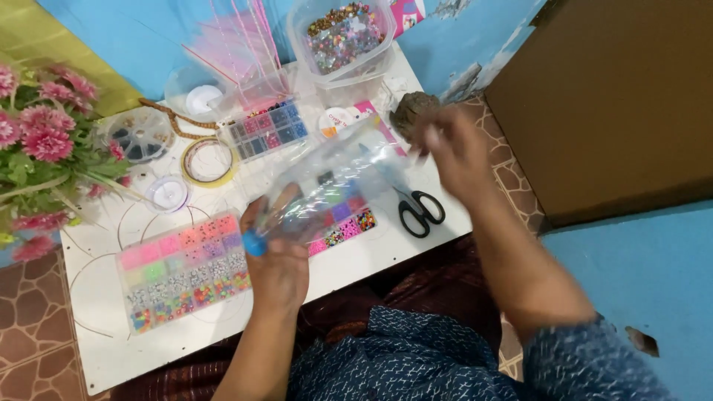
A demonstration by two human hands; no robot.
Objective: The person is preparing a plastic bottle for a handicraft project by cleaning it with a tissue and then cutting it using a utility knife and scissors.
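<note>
Bag clear, gripped by left hand; right hand blurred, grip unclear. Bead trays and scissors on worktop.

A home craft corner: a low white table on a tiled floor, crowded with bead boxes, thread spools, scissors and artificial pink flowers at left.

My left hand holds a plastic lid over the bead box on the table. Scissors lie right of it, another bead tray left, and flowers stand at the far left.
</note>
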